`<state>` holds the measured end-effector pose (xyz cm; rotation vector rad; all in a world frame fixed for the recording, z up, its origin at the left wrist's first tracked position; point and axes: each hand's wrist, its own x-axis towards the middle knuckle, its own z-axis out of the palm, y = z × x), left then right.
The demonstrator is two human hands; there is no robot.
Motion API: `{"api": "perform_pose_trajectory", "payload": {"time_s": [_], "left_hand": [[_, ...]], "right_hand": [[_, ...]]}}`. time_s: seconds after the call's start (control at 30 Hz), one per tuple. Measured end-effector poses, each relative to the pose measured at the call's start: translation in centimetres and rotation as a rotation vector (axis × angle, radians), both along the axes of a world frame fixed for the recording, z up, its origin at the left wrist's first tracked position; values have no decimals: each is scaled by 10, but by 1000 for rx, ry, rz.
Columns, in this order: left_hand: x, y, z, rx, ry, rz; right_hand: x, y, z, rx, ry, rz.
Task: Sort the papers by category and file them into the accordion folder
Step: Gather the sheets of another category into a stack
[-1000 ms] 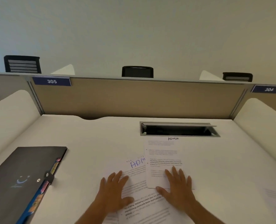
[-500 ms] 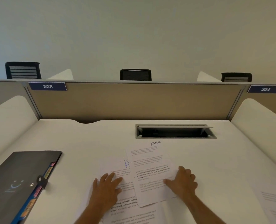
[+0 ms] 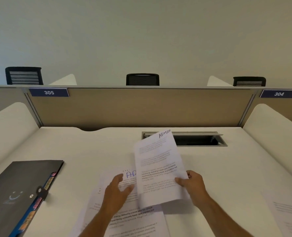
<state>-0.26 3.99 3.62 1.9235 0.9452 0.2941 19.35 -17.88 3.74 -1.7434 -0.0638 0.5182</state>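
Pinching the right edge of a printed sheet (image 3: 157, 170), the right hand (image 3: 192, 184) has its thumb on the face and the fingers curled behind, mostly hidden by the paper. That sheet is lifted and tilted off the desk, "ADMIN" handwritten in black at its top corner; the body text is too blurred to read, apart from a few bold lines. Its top end overlaps the near left corner of the cable tray (image 3: 198, 140), a dark slot in the desk beyond the fingertips.

Just left of it, the left hand (image 3: 117, 191) hovers or rests with fingers spread and loose over a second sheet (image 3: 124, 190) lying flat; I cannot tell if the fingers touch it. Blue handwriting "AD" shows beyond the fingertips, the rest covered by the lifted sheet. More papers (image 3: 135, 221) lie under the wrist, fanned, running off the bottom edge; count unclear.

Far left of the left hand, well apart, the black accordion folder (image 3: 18, 187) lies closed on the desk (image 3: 90, 151), with a faint smile print on its cover, a button clasp, and coloured tabs along its right edge; tab labels unreadable, near corner cut off. Far right of the right hand, another sheet (image 3: 288, 214) is cut by the frame edge, only faint lines visible.

Beyond everything, a tan partition (image 3: 141, 106) carries number plates "305" and "304"; three black chair backs poke above it.
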Motion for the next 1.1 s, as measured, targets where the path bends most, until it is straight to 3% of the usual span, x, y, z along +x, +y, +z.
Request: {"api": "perform_pose_trajectory", "payload": {"time_s": [0.1,0.17,0.33,0.47,0.53,0.63,0.7,0.83,1.1], "left_hand": [[14,-9,21,-531,-222,154],[21,-13,31,-711,-291,134],[33,-25,32,-488,-343,153],[29,-28,23,-417,-362,148],[27,-27,18,-404,-359,144],[27,-31,13,-397,-341,137],[27,-34,9,-390,-324,133],[30,-39,5,-408,-308,114],[31,-47,4,-410,-298,83]], "right_hand": [[-7,-2,7,198,128,45],[-12,-2,10,232,151,104],[-15,-18,17,151,57,162],[13,-78,8,-389,-402,-42],[32,-126,-1,-604,-531,-106],[57,-194,-14,-1002,-498,-102],[62,-224,-19,-1282,-376,-87],[47,-230,-27,-1217,-106,-146],[24,-127,-25,-1039,-99,-29]]}}
